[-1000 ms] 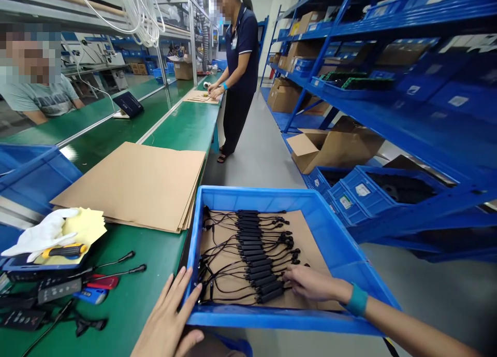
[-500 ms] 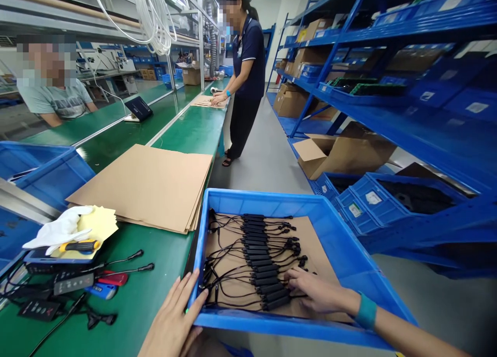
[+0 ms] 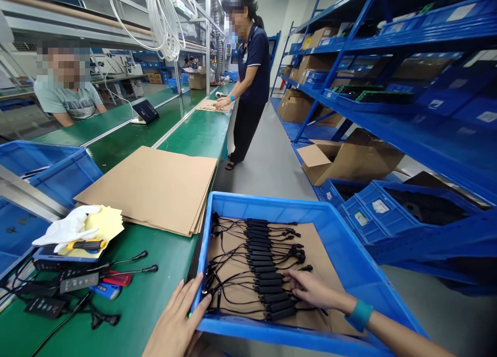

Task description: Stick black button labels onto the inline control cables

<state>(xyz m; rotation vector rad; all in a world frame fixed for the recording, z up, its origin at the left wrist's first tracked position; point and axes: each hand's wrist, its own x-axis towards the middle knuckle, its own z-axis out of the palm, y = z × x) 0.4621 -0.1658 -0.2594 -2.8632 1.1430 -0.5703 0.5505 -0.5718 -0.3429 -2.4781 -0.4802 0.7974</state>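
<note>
A blue plastic bin (image 3: 272, 332) stands in front of me, lined with brown cardboard (image 3: 320, 253). Inside it lies a column of slim black cable modules (image 3: 267, 275), side by side, with thin leads running out both ways. My left hand (image 3: 176, 315) grips the bin's near left corner, fingers along the outer wall and thumb over the rim. At the right ends of the lower modules, the fingers of my right hand (image 3: 312, 289) are curled together, pinching what looks like a black cable (image 3: 301, 309). Its fingertips partly cover the leads there.
Left on the green bench (image 3: 155, 263) are cardboard sheets (image 3: 151, 188), a white glove (image 3: 70, 226), a screwdriver (image 3: 87, 245) and black control boxes (image 3: 46, 306). One co-worker (image 3: 252, 61) stands farther along; another person (image 3: 70, 100) sits opposite. Blue shelving (image 3: 349, 105) lines the right.
My view has shifted slightly. The right hand has moved a little left within the bin, closer to the modules' ends. My left hand stays on the corner.
</note>
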